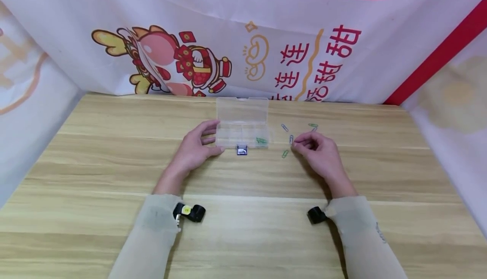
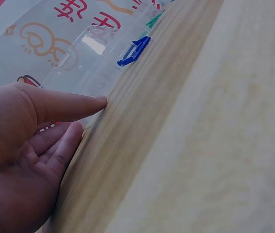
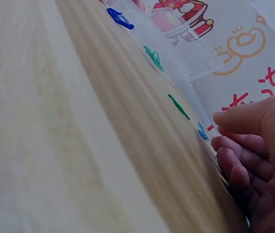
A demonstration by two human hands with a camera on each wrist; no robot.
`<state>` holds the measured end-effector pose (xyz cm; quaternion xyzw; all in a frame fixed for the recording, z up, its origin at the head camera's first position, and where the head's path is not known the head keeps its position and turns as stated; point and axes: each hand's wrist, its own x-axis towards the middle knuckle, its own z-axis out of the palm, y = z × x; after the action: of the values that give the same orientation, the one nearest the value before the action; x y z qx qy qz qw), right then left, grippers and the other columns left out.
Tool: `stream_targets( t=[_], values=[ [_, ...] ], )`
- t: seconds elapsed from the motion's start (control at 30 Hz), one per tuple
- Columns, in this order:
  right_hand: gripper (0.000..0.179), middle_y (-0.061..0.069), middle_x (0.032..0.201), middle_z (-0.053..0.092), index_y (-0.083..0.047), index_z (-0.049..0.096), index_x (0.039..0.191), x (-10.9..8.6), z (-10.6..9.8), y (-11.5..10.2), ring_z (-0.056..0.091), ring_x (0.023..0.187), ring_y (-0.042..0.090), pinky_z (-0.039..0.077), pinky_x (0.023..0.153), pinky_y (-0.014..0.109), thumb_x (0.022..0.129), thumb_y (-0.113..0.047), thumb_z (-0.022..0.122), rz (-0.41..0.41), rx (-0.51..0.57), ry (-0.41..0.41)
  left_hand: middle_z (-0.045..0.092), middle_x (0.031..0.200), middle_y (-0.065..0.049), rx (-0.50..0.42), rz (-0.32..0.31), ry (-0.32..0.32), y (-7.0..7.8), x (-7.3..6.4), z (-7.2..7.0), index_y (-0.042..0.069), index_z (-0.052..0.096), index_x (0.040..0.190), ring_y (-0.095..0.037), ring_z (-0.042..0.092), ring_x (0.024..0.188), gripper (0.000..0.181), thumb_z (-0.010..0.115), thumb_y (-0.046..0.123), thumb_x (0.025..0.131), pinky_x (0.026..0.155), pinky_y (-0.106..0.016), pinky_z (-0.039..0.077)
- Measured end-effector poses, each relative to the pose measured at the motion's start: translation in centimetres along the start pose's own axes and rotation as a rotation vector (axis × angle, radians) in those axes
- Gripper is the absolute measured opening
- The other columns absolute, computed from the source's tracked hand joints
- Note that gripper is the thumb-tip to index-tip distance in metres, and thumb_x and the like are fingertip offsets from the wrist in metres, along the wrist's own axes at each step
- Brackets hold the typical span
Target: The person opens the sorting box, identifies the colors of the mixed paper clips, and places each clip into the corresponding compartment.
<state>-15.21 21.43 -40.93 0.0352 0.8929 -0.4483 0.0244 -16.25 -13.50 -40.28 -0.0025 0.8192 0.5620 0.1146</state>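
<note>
A clear plastic compartment box [image 1: 242, 132] stands on the table with its lid raised at the back and a blue latch [image 1: 242, 150] at its front. Green paper clips [image 1: 261, 140] lie in its front right compartment. My left hand [image 1: 194, 148] grips the box's left end, thumb at the front corner and fingers along the side. To the right of the box, my right hand [image 1: 318, 150] has its thumb and bent fingers beside a blue paper clip [image 1: 291, 139]. A gap shows between thumb and forefinger in the right wrist view, where the green paper clip [image 3: 179, 107] is nearer the box.
Loose paper clips lie around the right hand: a blue one [image 1: 284, 127] near the box and a green one [image 1: 313, 124] farther back. Behind the wooden table [image 1: 243, 236] hangs a printed white cloth [image 1: 243, 50].
</note>
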Motion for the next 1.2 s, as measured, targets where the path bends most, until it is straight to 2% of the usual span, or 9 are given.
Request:
stream_targets(
  t=[0.2,0.4,0.57,0.73,0.87,1.03,1.2],
  values=[
    [0.020,0.006,0.115,0.070,-0.019,0.081,0.116,-0.3,0.0,-0.2,0.062,0.097,0.021,0.052,0.083,0.031,0.098,-0.027,0.081,-0.100,-0.077,-0.082,0.052,0.163,-0.013,0.001,-0.002,0.002,0.0,-0.1,-0.1,0.022,0.046,0.163,-0.035,0.057,0.146,0.081,0.081,0.002,0.093,0.122,-0.049,0.051],
    [0.017,0.008,0.113,0.070,-0.017,0.082,0.113,-0.6,0.2,-0.2,0.059,0.094,0.021,0.050,0.082,0.032,0.097,-0.022,0.081,-0.162,-0.124,-0.085,0.051,0.163,-0.013,0.006,-0.008,0.002,0.1,-0.2,0.0,0.023,0.046,0.163,-0.035,0.056,0.146,0.081,0.080,0.002,0.093,0.123,-0.048,0.051],
    [0.011,0.009,0.112,0.069,-0.015,0.082,0.107,-0.5,0.3,-0.3,0.059,0.095,0.022,0.048,0.082,0.033,0.097,-0.021,0.081,-0.168,-0.152,-0.078,0.051,0.162,-0.014,0.007,0.002,0.004,0.1,-0.2,0.0,0.021,0.046,0.163,-0.036,0.057,0.146,0.080,0.080,0.002,0.093,0.123,-0.048,0.051],
    [0.008,0.009,0.111,0.069,-0.015,0.080,0.104,-0.5,0.3,-0.4,0.059,0.096,0.024,0.048,0.082,0.034,0.098,-0.021,0.080,-0.153,-0.151,-0.080,0.052,0.162,-0.014,0.006,0.006,0.007,0.0,-0.3,0.0,0.021,0.046,0.163,-0.036,0.057,0.145,0.080,0.081,0.002,0.093,0.122,-0.048,0.051],
    [0.010,0.008,0.109,0.070,-0.015,0.078,0.107,-0.4,0.2,-0.4,0.060,0.095,0.023,0.050,0.082,0.033,0.100,-0.022,0.078,-0.108,-0.095,-0.089,0.052,0.162,-0.014,0.009,0.004,0.009,0.0,-0.3,0.0,0.022,0.046,0.163,-0.036,0.057,0.145,0.080,0.081,0.003,0.093,0.123,-0.048,0.051],
    [0.014,0.009,0.110,0.073,-0.013,0.077,0.113,-0.2,-0.5,-0.9,0.062,0.095,0.022,0.055,0.079,0.028,0.103,-0.023,0.074,-0.036,0.008,-0.092,0.052,0.162,-0.014,0.013,0.003,0.010,0.0,-0.3,0.1,0.022,0.046,0.163,-0.035,0.057,0.145,0.079,0.081,0.003,0.094,0.123,-0.048,0.051],
    [0.023,0.005,0.113,0.069,-0.011,0.072,0.122,-0.3,-1.8,-1.9,0.062,0.098,0.021,0.058,0.080,0.028,0.103,-0.024,0.074,0.068,0.174,-0.111,0.051,0.162,-0.014,0.008,0.002,0.009,0.0,-0.2,0.1,0.022,0.047,0.163,-0.035,0.057,0.145,0.080,0.081,0.003,0.093,0.123,-0.048,0.051]
  ],
)
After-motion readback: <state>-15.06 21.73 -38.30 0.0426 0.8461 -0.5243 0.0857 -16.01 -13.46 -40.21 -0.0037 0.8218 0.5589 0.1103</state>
